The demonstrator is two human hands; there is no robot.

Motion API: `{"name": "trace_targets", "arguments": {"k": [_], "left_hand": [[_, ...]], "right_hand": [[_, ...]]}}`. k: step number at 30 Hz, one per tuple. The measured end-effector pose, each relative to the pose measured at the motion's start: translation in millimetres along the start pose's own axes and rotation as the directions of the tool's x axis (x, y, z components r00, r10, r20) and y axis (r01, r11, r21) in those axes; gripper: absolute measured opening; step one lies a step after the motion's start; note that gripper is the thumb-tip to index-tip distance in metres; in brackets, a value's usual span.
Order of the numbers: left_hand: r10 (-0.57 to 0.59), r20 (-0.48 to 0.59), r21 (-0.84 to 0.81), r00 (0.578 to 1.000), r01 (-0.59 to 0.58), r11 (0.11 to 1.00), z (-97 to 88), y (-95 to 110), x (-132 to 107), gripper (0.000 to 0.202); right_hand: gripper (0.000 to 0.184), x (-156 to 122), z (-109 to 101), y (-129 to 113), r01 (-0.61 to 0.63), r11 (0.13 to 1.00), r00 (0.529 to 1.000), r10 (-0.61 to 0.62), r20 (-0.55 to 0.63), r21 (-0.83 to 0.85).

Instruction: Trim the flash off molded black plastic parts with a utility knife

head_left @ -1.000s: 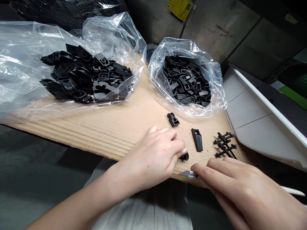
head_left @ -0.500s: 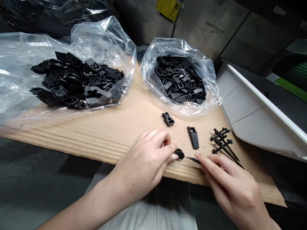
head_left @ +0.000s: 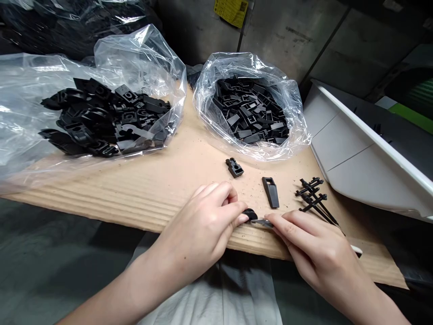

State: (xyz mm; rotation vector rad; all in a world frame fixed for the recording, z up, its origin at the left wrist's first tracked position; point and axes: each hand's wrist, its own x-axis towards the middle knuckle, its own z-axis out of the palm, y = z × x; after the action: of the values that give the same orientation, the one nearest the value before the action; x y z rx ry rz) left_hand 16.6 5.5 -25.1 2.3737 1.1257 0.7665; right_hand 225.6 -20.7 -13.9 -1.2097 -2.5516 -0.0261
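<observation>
Near the front edge of the cardboard, my left hand [head_left: 209, 221] pinches a small rounded black plastic part [head_left: 250, 214], mostly covered by the fingers. My right hand [head_left: 314, 248] is closed around a craft knife [head_left: 262, 222]; its pointed blade meets the right end of that part, and a pale handle end shows behind the hand. Just beyond lie a tapered black clip [head_left: 270, 192] with a square opening and a blocky black part [head_left: 234, 167] with a round hole. To the right, thin black sprues [head_left: 313, 194] with crossbars lie in a small bunch, partly behind my right hand.
Cardboard [head_left: 149, 189] covers the work surface. A clear bag [head_left: 297, 117] of black clips stands at the back; another clear bag [head_left: 142, 58] of larger black parts lies at left. A white panel [head_left: 355, 153] with a raised rim borders the right side. Dark crumbs dot the cardboard.
My right hand has moved slightly left, bringing the blade from beside the black part to against it. The knife's pale handle end now shows. My left hand keeps its pinch.
</observation>
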Motion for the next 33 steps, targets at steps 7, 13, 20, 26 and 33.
{"name": "trace_targets", "arguments": {"k": [7, 13, 20, 26, 33], "left_hand": [[-0.02, 0.028, -0.012, 0.999, 0.021, 1.0, -1.6, -0.2, 1.7, 0.024], [-0.029, 0.036, -0.007, 0.999, 0.029, 1.0, -2.8, 1.2, 1.6, 0.024], [-0.051, 0.036, -0.001, 0.998, 0.051, 0.999, -1.7, 1.4, 3.8, 0.025], [-0.079, 0.01, -0.012, 0.997, 0.079, 0.997, -0.5, 3.3, 6.5, 0.024], [-0.093, 0.049, -0.041, 0.994, 0.095, 0.995, -5.6, 4.0, 7.1, 0.031]], "right_hand": [[0.028, 0.4, -8.2, -1.6, 0.029, 0.997, 0.999, -0.032, -0.035, -0.067], [0.031, 4.0, -4.3, -3.5, 0.041, 0.993, 0.999, -0.045, -0.03, -0.113], [0.037, -5.4, -11.3, -0.4, 0.018, 1.0, 1.0, -0.018, 0.023, -0.017], [0.025, 1.4, -3.9, -11.0, -0.165, 0.971, 0.938, 0.209, -0.277, 0.174], [0.021, 23.1, 9.2, -25.2, -0.051, 0.993, 0.948, 0.081, -0.308, 0.104]]}}
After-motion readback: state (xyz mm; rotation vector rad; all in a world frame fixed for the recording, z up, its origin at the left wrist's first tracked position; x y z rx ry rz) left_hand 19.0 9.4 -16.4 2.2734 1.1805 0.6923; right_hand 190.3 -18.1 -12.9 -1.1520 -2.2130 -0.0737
